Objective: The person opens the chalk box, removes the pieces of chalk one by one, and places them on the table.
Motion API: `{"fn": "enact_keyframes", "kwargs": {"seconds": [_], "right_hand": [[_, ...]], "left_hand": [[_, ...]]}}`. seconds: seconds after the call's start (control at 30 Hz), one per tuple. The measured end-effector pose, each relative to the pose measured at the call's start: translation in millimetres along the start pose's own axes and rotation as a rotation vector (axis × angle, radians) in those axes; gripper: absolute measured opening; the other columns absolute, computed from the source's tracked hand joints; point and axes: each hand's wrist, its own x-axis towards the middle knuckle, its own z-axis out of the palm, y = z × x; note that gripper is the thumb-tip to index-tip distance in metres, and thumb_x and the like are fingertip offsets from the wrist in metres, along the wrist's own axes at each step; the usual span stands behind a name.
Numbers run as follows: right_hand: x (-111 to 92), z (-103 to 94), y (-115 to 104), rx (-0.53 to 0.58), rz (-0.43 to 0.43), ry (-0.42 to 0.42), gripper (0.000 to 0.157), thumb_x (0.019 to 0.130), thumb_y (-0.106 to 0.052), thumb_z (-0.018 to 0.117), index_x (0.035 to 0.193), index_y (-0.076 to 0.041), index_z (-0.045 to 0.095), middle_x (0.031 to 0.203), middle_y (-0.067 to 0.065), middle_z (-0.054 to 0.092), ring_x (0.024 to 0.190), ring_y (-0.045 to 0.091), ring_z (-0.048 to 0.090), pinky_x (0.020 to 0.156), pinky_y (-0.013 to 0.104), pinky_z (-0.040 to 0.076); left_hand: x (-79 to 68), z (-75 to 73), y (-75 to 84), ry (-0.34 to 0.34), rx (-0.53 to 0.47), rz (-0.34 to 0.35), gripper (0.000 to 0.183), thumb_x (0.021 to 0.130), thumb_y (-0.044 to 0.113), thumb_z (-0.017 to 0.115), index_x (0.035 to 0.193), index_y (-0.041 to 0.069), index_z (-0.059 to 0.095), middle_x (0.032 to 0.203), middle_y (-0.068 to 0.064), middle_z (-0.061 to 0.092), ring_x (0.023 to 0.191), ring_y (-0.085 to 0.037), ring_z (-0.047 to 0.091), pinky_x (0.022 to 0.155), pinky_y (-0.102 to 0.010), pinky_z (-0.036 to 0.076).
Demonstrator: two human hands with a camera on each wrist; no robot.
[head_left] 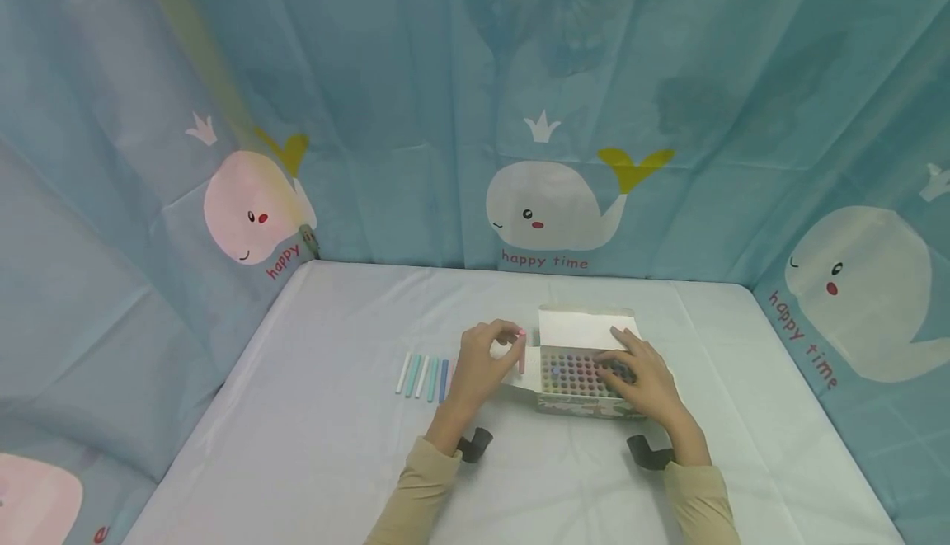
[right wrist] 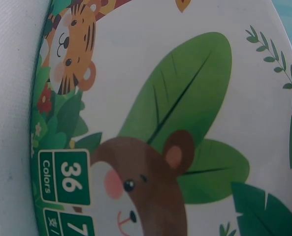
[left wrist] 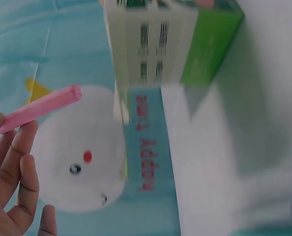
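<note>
My left hand (head_left: 478,359) pinches a pink chalk stick (left wrist: 42,108) by one end between thumb and fingers. In the head view that stick hangs upright beside the chalk box (head_left: 590,406), over its left side flap. The box lies with its lid (head_left: 586,329) folded back, and rows of coloured chalk ends show inside. My right hand (head_left: 649,376) rests over the right part of the box, fingers spread across the chalk rows and toward the lid. Up close in the right wrist view is the box's printed side (right wrist: 136,113), with a tiger, a bear and "36 Colors".
Left of the left hand, several white, teal and blue chalk sticks (head_left: 422,376) lie in a row on the white tablecloth (head_left: 312,446). A dark wrist mount (head_left: 475,444) sits at each wrist. Behind the table hangs a blue whale-print curtain (head_left: 401,199).
</note>
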Motion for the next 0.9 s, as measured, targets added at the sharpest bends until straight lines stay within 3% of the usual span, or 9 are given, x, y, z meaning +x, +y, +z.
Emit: {"fn": "enact_keyframes", "kwargs": {"seconds": [0.27,0.6,0.9], "right_hand": [[-0.8,0.2,0.0,-0.002,-0.001,0.002,0.019,0.081,-0.030,0.070,0.098,-0.022,0.068,0.142,0.016,0.040,0.133,0.041,0.027,0.107,0.059,0.016],[-1.7,0.3,-2.5,0.000,0.004,0.003,0.020,0.081,-0.029,0.071,0.099,-0.022,0.068,0.141,0.016,0.041,0.133,0.041,0.028,0.104,0.061,0.018],[-1.0,-0.2,-1.5,-0.007,-0.001,0.001,0.020,0.081,-0.029,0.070,0.100,-0.021,0.068,0.141,0.017,0.040,0.133,0.041,0.028,0.106,0.059,0.016]], "left_hand": [[1.6,-24.9,-19.9,0.021,0.004,-0.107,0.011,0.086,0.023,0.066,0.095,0.017,0.067,0.079,0.007,0.066,0.080,-0.012,0.054,0.086,-0.039,0.037],[0.3,-54.8,-52.8,0.088,0.055,-0.230,0.014,0.086,0.028,0.065,0.097,0.019,0.068,0.078,0.008,0.065,0.081,-0.013,0.054,0.077,-0.035,0.040],[-3.3,-81.4,-75.3,0.119,0.116,-0.335,0.019,0.088,0.031,0.063,0.098,0.016,0.067,0.081,0.000,0.066,0.082,-0.019,0.056,0.075,-0.037,0.043]]}}
